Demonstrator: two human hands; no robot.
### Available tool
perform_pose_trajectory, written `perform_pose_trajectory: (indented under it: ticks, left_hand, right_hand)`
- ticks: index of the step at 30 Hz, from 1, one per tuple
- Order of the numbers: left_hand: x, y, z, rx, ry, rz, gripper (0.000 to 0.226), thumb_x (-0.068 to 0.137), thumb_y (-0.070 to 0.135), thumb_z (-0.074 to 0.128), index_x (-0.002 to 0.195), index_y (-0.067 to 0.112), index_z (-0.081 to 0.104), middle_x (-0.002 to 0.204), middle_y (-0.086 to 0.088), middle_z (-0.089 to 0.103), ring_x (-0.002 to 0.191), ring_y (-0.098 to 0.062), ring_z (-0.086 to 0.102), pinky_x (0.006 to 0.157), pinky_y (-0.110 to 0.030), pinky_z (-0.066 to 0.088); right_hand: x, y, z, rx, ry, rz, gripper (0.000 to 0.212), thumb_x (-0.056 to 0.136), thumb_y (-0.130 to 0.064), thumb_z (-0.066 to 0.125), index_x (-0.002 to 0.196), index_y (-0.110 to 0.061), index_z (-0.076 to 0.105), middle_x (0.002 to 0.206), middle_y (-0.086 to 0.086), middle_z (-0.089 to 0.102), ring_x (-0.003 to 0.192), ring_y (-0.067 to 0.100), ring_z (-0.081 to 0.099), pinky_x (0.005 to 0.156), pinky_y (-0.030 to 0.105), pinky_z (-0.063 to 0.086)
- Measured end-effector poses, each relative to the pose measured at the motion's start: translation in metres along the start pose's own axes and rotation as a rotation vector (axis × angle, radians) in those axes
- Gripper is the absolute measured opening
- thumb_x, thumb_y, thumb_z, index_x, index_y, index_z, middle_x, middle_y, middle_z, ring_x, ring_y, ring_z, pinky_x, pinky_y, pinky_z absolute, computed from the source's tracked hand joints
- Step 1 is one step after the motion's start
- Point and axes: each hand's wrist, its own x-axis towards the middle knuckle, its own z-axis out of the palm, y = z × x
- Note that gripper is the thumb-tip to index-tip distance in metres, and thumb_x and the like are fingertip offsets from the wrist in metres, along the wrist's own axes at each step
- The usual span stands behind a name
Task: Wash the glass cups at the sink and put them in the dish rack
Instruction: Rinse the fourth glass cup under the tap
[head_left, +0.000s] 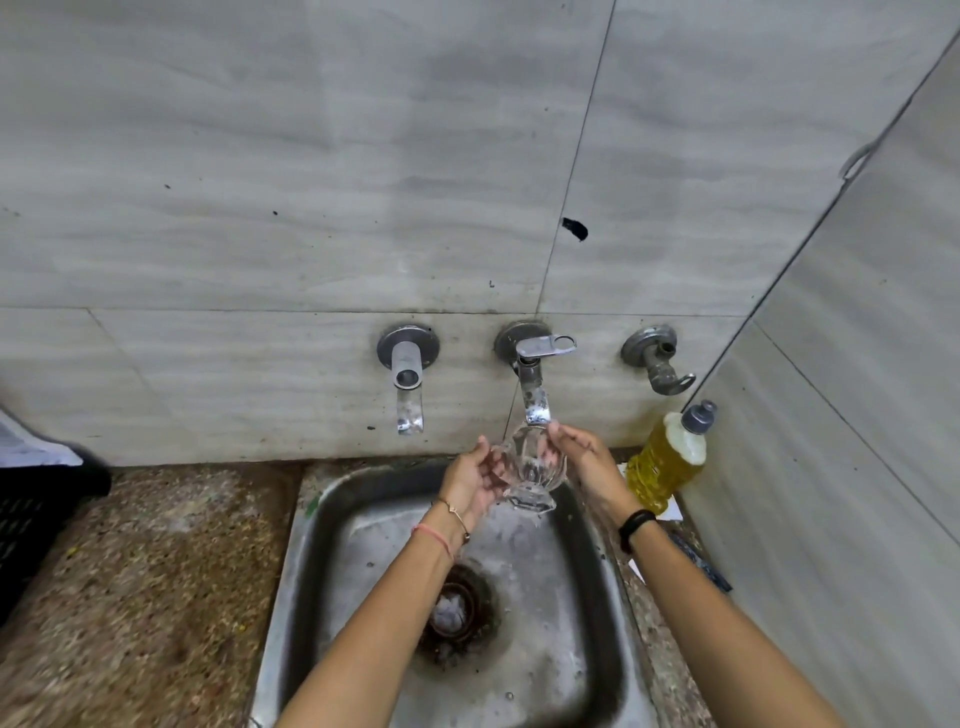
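One glass cup (530, 467): held tilted under the middle tap (535, 387) (mouth turned toward it), above the sink (322, 551).
Left hand (475, 480): curled round the cup's side.
Right hand (587, 462): pinched on the cup's rim.

Nothing readable anywhere: no text, brand, number or sign. On the yellow bottle (666, 460) just right of the sink (306, 525), no legible label. On the white sheet (31, 441) at far left, only faint blurred lines, impossible to read.
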Motion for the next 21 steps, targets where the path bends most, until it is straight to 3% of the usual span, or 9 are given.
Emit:
perform_pose_trajectory:
  ticks: [2,4,6,9,13,17,19,21]
  left_hand:
    - [-0.004,0.006,-0.004,0.016,-0.038,0.040,0.027,0.099,0.018,0.044,0.077,0.006,0.055,0.070,-0.006,0.053,0.065,-0.015,0.051,0.059,-0.027,0.049]
    - [-0.006,0.008,-0.010,0.054,-0.085,0.053,0.025,0.099,0.015,0.045,0.078,0.006,0.057,0.067,-0.005,0.056,0.066,-0.015,0.053,0.066,-0.028,0.049]
    - [-0.010,0.007,-0.016,0.082,-0.152,0.046,0.023,0.097,0.014,0.047,0.081,0.004,0.059,0.064,-0.003,0.062,0.068,-0.016,0.058,0.073,-0.030,0.053]
    - [-0.018,0.004,-0.022,0.118,-0.211,0.037,0.022,0.097,0.013,0.048,0.083,0.002,0.061,0.067,-0.005,0.064,0.067,-0.016,0.063,0.075,-0.030,0.056]
    - [-0.018,0.005,-0.024,0.146,-0.140,0.057,0.026,0.098,0.017,0.045,0.079,0.004,0.057,0.073,-0.008,0.058,0.071,-0.018,0.058,0.086,-0.039,0.052]
    - [-0.020,0.005,-0.025,0.068,-0.079,0.023,0.028,0.097,0.025,0.047,0.075,0.009,0.051,0.073,-0.005,0.065,0.077,-0.026,0.062,0.070,-0.045,0.054]
    - [-0.022,0.004,-0.028,0.081,-0.085,0.017,0.023,0.096,0.028,0.049,0.091,0.006,0.054,0.093,-0.012,0.066,0.082,-0.031,0.064,0.066,-0.043,0.057]
    - [-0.022,0.002,-0.030,0.096,-0.055,0.040,0.020,0.097,0.026,0.048,0.103,0.006,0.051,0.099,-0.014,0.063,0.082,-0.029,0.064,0.061,-0.038,0.058]
  right_hand:
    - [0.001,0.000,-0.001,0.005,-0.035,0.040,0.048,0.095,-0.038,0.044,0.089,0.005,0.064,0.109,0.023,0.066,0.103,0.029,0.062,0.098,0.026,0.042]
    - [0.001,0.002,-0.001,0.021,-0.069,0.055,0.043,0.091,-0.043,0.045,0.078,-0.007,0.063,0.092,0.012,0.069,0.093,0.021,0.062,0.101,0.045,0.040]
    - [0.001,0.006,-0.003,0.085,-0.095,0.063,0.039,0.090,-0.042,0.045,0.075,-0.009,0.059,0.076,0.003,0.065,0.077,0.014,0.061,0.089,0.036,0.047]
    - [-0.003,0.009,-0.004,0.172,-0.097,0.097,0.037,0.088,-0.042,0.048,0.076,-0.008,0.057,0.070,-0.001,0.060,0.063,0.010,0.057,0.070,0.025,0.045]
    - [-0.002,0.011,0.002,0.094,-0.117,0.091,0.038,0.092,-0.041,0.047,0.074,-0.010,0.059,0.073,0.003,0.061,0.066,0.012,0.058,0.078,0.028,0.045]
    - [0.005,0.001,0.014,-0.015,-0.132,0.075,0.037,0.098,-0.035,0.046,0.073,-0.014,0.064,0.078,0.003,0.066,0.080,0.012,0.063,0.096,0.030,0.040]
    - [0.008,-0.004,0.019,-0.044,-0.157,0.059,0.034,0.097,-0.032,0.049,0.074,-0.014,0.066,0.079,0.006,0.066,0.077,0.011,0.060,0.092,0.027,0.041]
    - [0.009,-0.008,0.024,-0.050,-0.155,0.059,0.031,0.097,-0.025,0.050,0.076,-0.011,0.067,0.080,0.008,0.068,0.076,0.011,0.058,0.080,0.018,0.040]
